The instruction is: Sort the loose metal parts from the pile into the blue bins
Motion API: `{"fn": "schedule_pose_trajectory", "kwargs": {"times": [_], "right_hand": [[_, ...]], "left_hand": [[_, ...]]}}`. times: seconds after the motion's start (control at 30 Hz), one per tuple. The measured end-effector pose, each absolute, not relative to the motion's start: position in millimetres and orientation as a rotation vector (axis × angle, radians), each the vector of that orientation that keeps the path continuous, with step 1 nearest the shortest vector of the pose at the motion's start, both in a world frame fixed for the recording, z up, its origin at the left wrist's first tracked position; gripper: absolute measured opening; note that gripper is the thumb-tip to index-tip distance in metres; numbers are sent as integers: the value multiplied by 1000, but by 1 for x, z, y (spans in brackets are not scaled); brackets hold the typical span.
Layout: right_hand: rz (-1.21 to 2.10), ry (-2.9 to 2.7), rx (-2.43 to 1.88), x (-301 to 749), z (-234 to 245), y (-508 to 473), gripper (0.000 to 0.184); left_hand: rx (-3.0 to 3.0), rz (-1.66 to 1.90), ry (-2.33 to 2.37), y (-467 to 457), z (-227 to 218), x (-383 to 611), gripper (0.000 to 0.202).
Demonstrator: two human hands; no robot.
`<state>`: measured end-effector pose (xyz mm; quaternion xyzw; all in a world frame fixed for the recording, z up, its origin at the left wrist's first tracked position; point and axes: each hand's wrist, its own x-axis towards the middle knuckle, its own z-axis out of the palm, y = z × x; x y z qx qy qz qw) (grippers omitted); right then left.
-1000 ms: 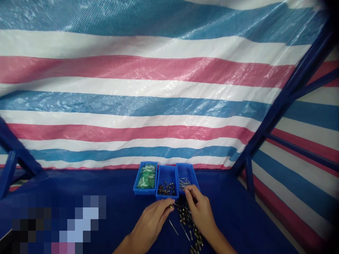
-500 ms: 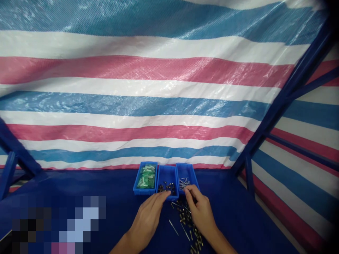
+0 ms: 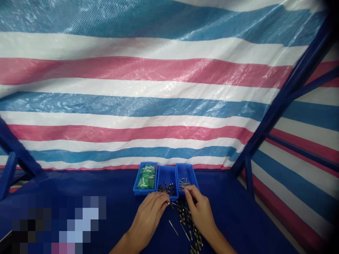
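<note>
My left hand (image 3: 148, 219) is in front of the middle blue bin (image 3: 167, 172), with its fingertips pinched on a small brass-coloured piece (image 3: 168, 202). Small dark and brass-coloured parts (image 3: 169, 188) lie in that bin. My right hand (image 3: 200, 209) is at the front edge of the right blue bin (image 3: 186, 170), thumb and index finger pressed together; what they hold, if anything, is too small to tell. Thin silver nail-like pins (image 3: 184, 183) lie in the right bin. Between my hands, a pile of brass-coloured parts (image 3: 196, 238) mixed with pins spreads over the table.
A left blue bin (image 3: 135, 187) holds green and clear pieces (image 3: 147, 176). One loose pin (image 3: 173, 228) lies on the dark blue table (image 3: 106, 187). Behind hangs a striped plastic sheet (image 3: 132, 132), with a blue frame post (image 3: 275, 113) on the right. The lower left is pixelated.
My left hand has drawn back slightly from the middle bin, its fingertips now curled in a pinch, and a brass-coloured piece now shows at them. My right hand has hardly moved.
</note>
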<state>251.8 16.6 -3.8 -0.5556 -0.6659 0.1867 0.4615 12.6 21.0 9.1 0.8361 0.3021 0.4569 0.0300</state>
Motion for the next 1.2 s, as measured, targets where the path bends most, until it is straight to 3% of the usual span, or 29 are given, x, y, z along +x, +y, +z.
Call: {"fn": "schedule_pose_trajectory", "kwargs": {"times": [1.2], "right_hand": [[443, -1636, -1362, 251, 2, 15, 35]], "left_hand": [[2697, 1300, 1408, 45, 13, -4, 26]]}}
